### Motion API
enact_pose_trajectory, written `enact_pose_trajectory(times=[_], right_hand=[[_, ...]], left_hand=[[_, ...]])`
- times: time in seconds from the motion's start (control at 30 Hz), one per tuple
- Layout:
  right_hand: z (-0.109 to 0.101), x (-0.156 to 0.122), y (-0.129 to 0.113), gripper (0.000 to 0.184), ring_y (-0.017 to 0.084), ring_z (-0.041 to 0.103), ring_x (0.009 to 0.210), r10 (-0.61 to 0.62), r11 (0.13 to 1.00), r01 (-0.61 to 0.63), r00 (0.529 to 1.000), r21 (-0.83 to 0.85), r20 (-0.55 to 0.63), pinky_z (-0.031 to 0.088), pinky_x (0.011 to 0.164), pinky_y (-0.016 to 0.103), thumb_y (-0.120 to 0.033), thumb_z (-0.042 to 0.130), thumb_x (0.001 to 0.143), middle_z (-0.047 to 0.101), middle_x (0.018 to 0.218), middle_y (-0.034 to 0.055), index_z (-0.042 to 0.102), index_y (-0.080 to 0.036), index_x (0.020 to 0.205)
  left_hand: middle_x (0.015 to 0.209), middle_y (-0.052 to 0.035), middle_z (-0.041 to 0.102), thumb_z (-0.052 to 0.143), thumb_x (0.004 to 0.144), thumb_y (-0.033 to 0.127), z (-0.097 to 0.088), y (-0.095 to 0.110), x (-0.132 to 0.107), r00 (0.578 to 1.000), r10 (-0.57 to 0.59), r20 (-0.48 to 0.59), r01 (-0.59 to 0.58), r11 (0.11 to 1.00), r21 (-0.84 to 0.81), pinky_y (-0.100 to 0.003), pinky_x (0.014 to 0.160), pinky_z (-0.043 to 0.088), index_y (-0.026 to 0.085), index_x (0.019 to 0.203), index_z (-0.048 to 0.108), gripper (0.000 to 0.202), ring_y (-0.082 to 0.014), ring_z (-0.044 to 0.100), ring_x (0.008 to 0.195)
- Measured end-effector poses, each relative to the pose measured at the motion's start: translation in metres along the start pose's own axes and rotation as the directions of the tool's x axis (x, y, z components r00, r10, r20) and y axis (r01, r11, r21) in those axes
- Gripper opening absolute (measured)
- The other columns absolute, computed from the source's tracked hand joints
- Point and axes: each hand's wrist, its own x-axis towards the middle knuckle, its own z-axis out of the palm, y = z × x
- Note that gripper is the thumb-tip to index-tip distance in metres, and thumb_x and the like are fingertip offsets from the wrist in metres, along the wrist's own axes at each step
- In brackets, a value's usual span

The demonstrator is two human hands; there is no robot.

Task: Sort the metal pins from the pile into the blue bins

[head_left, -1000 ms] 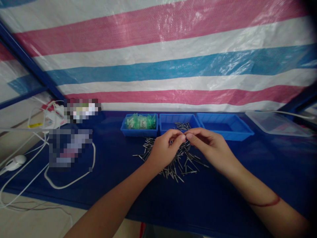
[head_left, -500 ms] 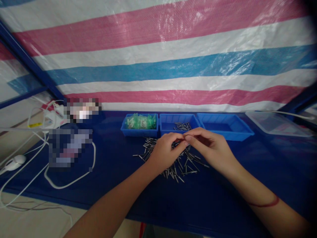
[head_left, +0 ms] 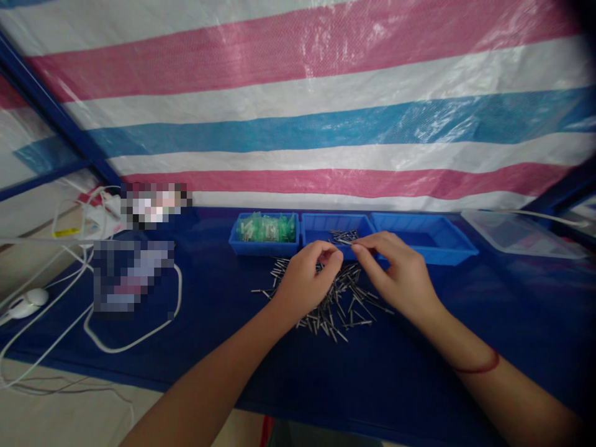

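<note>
A pile of blind rivets [head_left: 342, 298], thin metal pins with wider ends, lies loose on the blue table. Over the pile is my left hand [head_left: 310, 273], its thumb and fingertips pinched together; what they hold, if anything, is hidden. Just right of it, my right hand [head_left: 400, 267] pinches what looks like one thin rivet at the front rim of the middle blue bin [head_left: 321, 223]. More rivets [head_left: 343, 236] lie inside that bin. The fingertips of the two hands are slightly apart.
The left blue bin [head_left: 263, 249] holds green-and-clear plastic packets [head_left: 267, 228]. A third blue bin [head_left: 419, 231] stands to the right, beside a clear plastic lid [head_left: 516, 234]. White cables [head_left: 135, 347] and a white mouse-like device [head_left: 30, 304] occupy the left side. A striped sheet [head_left: 298, 124] hangs behind.
My hands have come apart from touching fingertips. The right hand has shifted slightly up toward the middle bin, and the left has stayed over the pile.
</note>
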Motion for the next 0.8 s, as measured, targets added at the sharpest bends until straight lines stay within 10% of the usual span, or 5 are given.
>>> enact_pose_trajectory(times=[0.17, 0.33, 0.8], right_hand=[[0.005, 0.008, 0.016, 0.025, 0.026, 0.058, 0.085, 0.016, 0.924, -0.055, 0.994, -0.378, -0.105, 0.038, 0.074, 0.038, -0.037, 0.051, 0.090, 0.070, 0.089, 0.0078, 0.069, -0.020, 0.090], [-0.001, 0.004, 0.017, 0.026, 0.024, 0.059, 0.082, 0.046, 0.953, -0.069, 0.995, -0.296, -0.084, 0.040, 0.075, 0.038, -0.038, 0.050, 0.090, 0.069, 0.087, 0.0077, 0.068, -0.020, 0.091], [-0.007, -0.004, 0.005, 0.016, 0.021, 0.060, 0.077, 0.109, 0.990, -0.110, 0.994, -0.084, -0.021, 0.046, 0.073, 0.036, -0.026, 0.052, 0.087, 0.070, 0.086, 0.0039, 0.068, -0.023, 0.086]], left_hand=[[0.094, -0.0047, 0.065, 0.051, 0.090, 0.030, -0.004, 0.000, -0.006, 0.976, 0.163, 0.147, -0.196, 0.946, 0.257, -0.034, 0.084, 0.041, 0.019, 0.095, 0.064, 0.018, -0.0195, 0.056, 0.092], [0.108, -0.0050, 0.062, 0.058, 0.083, 0.033, -0.014, 0.000, -0.011, 0.851, 0.307, 0.425, -0.483, 0.776, 0.406, -0.040, 0.086, 0.035, 0.023, 0.091, 0.069, 0.017, -0.0269, 0.045, 0.111], [0.116, -0.0047, 0.057, 0.061, 0.083, 0.030, -0.016, -0.001, -0.012, 0.794, 0.259, 0.549, -0.524, 0.749, 0.405, -0.042, 0.089, 0.035, 0.026, 0.089, 0.071, 0.013, -0.0286, 0.040, 0.118]])
